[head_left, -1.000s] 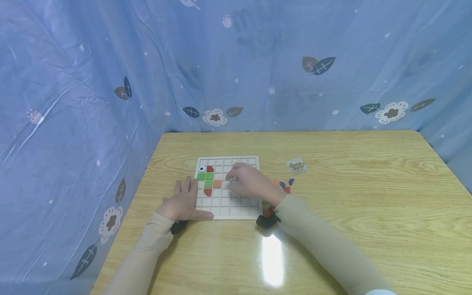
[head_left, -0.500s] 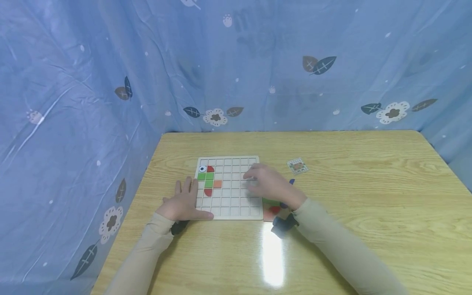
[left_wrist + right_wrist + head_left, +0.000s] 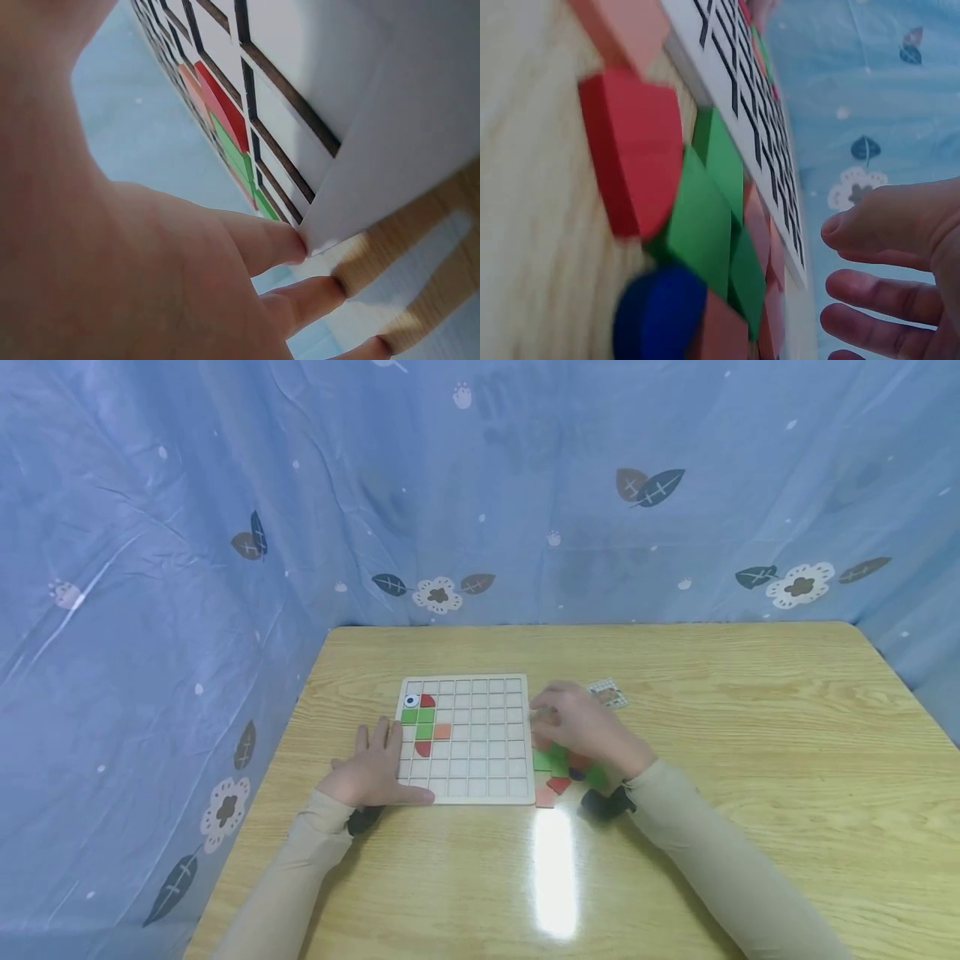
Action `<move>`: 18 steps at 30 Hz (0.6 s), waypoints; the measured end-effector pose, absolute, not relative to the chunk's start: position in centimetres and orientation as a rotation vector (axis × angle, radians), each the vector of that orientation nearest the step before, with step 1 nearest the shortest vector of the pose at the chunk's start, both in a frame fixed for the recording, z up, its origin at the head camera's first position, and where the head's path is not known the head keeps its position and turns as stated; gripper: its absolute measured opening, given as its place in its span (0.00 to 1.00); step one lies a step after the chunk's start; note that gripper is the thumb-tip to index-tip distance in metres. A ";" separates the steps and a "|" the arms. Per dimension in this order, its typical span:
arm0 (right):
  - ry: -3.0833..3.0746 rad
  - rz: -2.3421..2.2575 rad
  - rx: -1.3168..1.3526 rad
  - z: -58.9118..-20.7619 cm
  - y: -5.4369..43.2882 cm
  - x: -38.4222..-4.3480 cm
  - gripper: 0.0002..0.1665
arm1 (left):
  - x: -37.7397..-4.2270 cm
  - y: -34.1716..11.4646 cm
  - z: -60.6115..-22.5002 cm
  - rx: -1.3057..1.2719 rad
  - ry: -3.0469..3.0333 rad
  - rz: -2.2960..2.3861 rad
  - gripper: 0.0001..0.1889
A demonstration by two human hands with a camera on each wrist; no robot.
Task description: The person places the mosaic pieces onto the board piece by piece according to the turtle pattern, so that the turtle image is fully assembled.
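A white grid board (image 3: 477, 760) lies on the table. On its left part are a round eye piece (image 3: 412, 701), two red quarter-round pieces, several green squares (image 3: 425, 716) and an orange square (image 3: 442, 732). My left hand (image 3: 372, 770) rests at the board's left edge, fingers spread, thumb along the front edge. To the right of the board, my right hand (image 3: 581, 722) hovers over a pile of loose pieces. In the right wrist view its thumb and fingers are apart with nothing between them. Below them lie a red piece (image 3: 634, 150), green pieces (image 3: 697, 217) and a blue piece (image 3: 660, 311).
A small printed card (image 3: 609, 692) lies behind my right hand, partly covered by it. The wooden table (image 3: 750, 735) extends to the right. Blue patterned cloth (image 3: 555, 485) hangs behind and to the left of it.
My right hand has moved right, from over the board to over the loose pieces, uncovering the board's right part. My left hand has stayed in place.
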State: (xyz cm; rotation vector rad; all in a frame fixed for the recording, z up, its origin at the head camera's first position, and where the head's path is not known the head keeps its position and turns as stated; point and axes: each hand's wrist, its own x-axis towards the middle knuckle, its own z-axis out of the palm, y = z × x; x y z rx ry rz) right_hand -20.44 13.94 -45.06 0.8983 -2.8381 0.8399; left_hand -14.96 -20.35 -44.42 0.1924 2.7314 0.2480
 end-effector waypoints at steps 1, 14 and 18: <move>-2.845 0.838 0.877 -45.0 14.1 -20.5 0.17 | -14.9 -20.4 -44.4 0.192 2.733 0.251 0.74; -2.900 0.787 0.836 -45.5 14.0 -20.6 0.13 | -15.0 -20.4 -44.3 0.196 2.735 0.259 0.74; -2.885 0.760 0.842 -46.0 13.6 -20.7 0.08 | -15.0 -20.4 -44.2 0.197 2.732 0.265 0.74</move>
